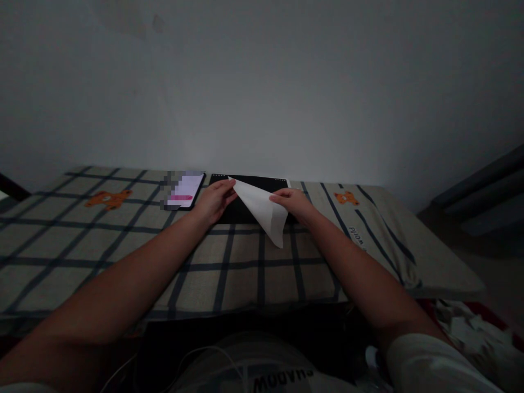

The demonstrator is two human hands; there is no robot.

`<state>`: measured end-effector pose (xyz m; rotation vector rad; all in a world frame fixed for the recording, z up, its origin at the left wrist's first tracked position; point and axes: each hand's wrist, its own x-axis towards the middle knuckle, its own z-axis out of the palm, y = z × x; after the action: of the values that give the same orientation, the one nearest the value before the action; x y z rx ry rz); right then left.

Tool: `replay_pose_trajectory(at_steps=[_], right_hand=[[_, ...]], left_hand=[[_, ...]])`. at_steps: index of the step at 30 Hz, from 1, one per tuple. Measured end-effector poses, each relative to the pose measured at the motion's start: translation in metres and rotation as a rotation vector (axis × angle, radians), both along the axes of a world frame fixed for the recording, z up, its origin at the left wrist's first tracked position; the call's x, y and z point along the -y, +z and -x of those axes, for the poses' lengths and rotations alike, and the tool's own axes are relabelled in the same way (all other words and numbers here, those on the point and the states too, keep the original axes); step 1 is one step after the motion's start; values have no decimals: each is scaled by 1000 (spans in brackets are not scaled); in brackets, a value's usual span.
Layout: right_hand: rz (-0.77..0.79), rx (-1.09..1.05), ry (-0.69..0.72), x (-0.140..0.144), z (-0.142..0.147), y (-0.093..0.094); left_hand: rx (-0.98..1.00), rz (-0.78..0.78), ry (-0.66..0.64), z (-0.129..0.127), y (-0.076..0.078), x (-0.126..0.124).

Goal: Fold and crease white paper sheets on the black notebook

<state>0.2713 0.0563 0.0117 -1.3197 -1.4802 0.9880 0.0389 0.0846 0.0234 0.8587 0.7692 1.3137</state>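
Note:
A white sheet of paper (262, 210), folded into a triangle, lies partly over a black pad (256, 184) on the checked cloth. My left hand (215, 199) pinches the paper's upper left corner. My right hand (292, 203) holds its right edge with fingers pressed on the fold. The paper's lower tip points toward me, hanging over the cloth.
A lit phone (185, 190) lies just left of the black pad. The bed-like surface is covered by a plaid cloth (123, 240) with orange bear prints. A grey wall stands close behind. Crumpled white paper (466, 327) lies on the floor at lower right.

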Motion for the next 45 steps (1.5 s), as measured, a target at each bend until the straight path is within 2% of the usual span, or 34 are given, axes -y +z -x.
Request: replay_pose_trajectory(at_steps=[4,10,17,33,36,41,45], right_hand=[[8,-2,-1,2,0,2],[23,0,1,1,0,1],[17,39,-16,1,-1,1],[24,30,-34,1,-1,0],[13,16,-26,1,-1,0],[31,-8,-46,-1,-2,-2],[36,-10,-70,-2,-2,-2]], left_hand=[[-4,-36,-19,0,-1,0],[-1,-3,-3,1,2,0],[-30,-68,21,5,-1,-5],[44,-19,36,4,2,-2],[8,-8,13,5,3,-2],[-132,16,-122,4,1,0],[-189,2,-114,2,-4,0]])
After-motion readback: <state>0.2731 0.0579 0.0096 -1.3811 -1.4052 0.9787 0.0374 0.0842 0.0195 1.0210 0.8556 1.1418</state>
